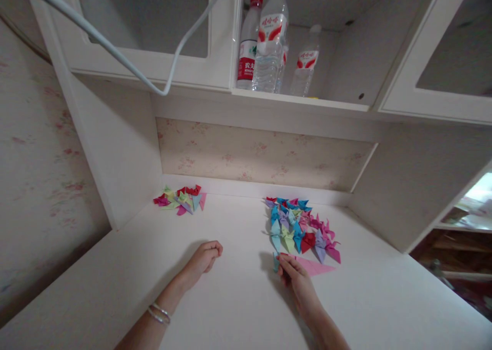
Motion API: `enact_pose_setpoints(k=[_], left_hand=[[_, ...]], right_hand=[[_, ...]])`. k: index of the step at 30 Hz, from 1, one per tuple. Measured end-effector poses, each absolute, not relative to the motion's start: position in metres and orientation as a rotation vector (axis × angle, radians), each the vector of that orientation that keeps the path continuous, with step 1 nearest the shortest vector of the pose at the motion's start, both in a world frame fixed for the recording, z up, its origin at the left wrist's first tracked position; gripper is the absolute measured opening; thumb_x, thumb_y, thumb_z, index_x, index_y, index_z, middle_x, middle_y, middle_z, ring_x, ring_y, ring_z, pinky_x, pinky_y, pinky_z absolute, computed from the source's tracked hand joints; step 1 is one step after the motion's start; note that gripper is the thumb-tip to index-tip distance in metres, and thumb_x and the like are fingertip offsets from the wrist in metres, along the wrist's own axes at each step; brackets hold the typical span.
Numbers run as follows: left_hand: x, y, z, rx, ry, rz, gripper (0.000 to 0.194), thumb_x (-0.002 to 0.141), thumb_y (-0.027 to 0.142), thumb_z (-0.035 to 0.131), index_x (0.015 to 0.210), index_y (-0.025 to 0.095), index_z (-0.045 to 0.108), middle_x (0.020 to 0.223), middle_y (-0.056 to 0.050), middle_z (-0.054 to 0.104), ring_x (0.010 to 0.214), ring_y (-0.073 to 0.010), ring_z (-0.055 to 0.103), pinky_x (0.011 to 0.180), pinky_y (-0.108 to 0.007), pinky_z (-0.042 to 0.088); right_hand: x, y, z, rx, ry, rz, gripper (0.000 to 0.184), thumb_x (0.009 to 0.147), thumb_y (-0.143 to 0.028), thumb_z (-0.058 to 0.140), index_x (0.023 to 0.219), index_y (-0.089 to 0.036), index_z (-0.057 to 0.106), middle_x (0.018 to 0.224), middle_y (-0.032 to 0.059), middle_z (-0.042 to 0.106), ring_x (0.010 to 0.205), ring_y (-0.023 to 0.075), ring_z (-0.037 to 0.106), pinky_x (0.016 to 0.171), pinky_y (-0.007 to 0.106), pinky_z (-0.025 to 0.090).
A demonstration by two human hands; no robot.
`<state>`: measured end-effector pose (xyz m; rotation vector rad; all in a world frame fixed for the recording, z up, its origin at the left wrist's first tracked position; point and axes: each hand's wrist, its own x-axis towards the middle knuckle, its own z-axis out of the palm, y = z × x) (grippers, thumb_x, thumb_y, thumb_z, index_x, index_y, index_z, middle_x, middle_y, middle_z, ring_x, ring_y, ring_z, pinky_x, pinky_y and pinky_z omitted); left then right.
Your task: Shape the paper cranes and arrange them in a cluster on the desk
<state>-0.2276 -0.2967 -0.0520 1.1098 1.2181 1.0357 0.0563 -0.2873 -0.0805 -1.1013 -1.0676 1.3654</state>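
Note:
My left hand [208,254] rests above the white desktop with its fingers curled closed, and nothing shows in it. My right hand [295,278] pinches a small folded paper piece, apparently an origami crane, mostly covered by the fingers; bits of red and light blue [275,262] paper show at the fingertips. Just beyond it lies a long pink folded paper [315,266], partly behind the hand. Further back, several origami cranes [298,234] in blue, green, red, purple and pink stand in rough rows. A smaller pile of folded paper pieces [184,200] lies at the back left.
The white desktop [230,309] ends at a back wall with flowered paper. Side panels [123,150] close it in left and right. Overhead, a shelf holds several plastic bottles [271,42], and a pale cable [115,53] hangs across the upper left.

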Motion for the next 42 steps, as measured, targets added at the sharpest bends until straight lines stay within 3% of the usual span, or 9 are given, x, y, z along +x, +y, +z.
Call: enact_pose_setpoints(k=[5,14,21,27,35,42], left_hand=[[-0.225,-0.297,-0.050,1.122,1.273,1.023,0.012,0.060,0.028,0.047,0.068,0.019,0.049,0.038,0.013,0.023,0.036,-0.0047,0.013,0.040,-0.022,0.006],[-0.220,-0.299,-0.052,1.126,1.427,1.096,0.021,0.063,0.029,0.049,0.076,0.017,0.059,0.040,0.012,0.025,0.038,-0.0064,0.018,0.042,-0.023,0.009],[-0.219,-0.300,-0.057,1.328,1.479,1.084,0.017,0.064,0.026,0.054,0.069,0.017,0.068,0.060,0.002,0.056,0.058,-0.0123,0.045,0.053,-0.022,0.029],[-0.220,-0.297,-0.062,1.355,1.505,1.143,0.017,0.066,0.025,0.053,0.069,0.018,0.069,0.071,0.000,0.064,0.071,-0.0161,0.053,0.064,-0.023,0.035],[-0.217,-0.300,-0.060,1.350,1.535,1.132,0.019,0.066,0.026,0.053,0.071,0.018,0.070,0.071,0.000,0.065,0.068,-0.0161,0.053,0.061,-0.023,0.035],[-0.223,-0.291,-0.075,1.392,1.490,1.170,0.018,0.067,0.024,0.052,0.068,0.020,0.070,0.074,-0.001,0.067,0.075,-0.0177,0.057,0.071,-0.025,0.038]], right_hand=[[0.056,-0.283,-0.083,-1.129,-1.122,1.355,0.036,0.075,-0.050,0.065,0.082,-0.015,0.062,0.060,-0.0015,0.052,0.049,0.0095,0.041,0.046,0.022,0.027],[0.046,-0.292,-0.081,-1.350,-1.772,0.981,0.041,0.088,-0.053,0.041,0.082,-0.019,0.063,0.062,0.0009,0.058,0.055,0.0147,0.051,0.051,0.025,0.035],[0.041,-0.306,-0.072,-1.313,-2.083,0.661,0.037,0.093,-0.043,0.036,0.087,-0.022,0.065,0.077,0.0048,0.068,0.070,0.0189,0.062,0.064,0.026,0.040],[0.041,-0.305,-0.069,-1.343,-2.123,0.645,0.035,0.093,-0.041,0.036,0.083,-0.022,0.064,0.077,0.0037,0.069,0.070,0.0185,0.061,0.063,0.026,0.040],[0.042,-0.306,-0.069,-1.325,-2.127,0.644,0.030,0.093,-0.035,0.039,0.082,-0.021,0.063,0.075,0.0031,0.068,0.069,0.0181,0.062,0.062,0.026,0.038],[0.040,-0.307,-0.072,-1.331,-2.135,0.633,0.031,0.093,-0.035,0.039,0.081,-0.021,0.065,0.070,0.0026,0.068,0.065,0.0165,0.062,0.059,0.025,0.036]])
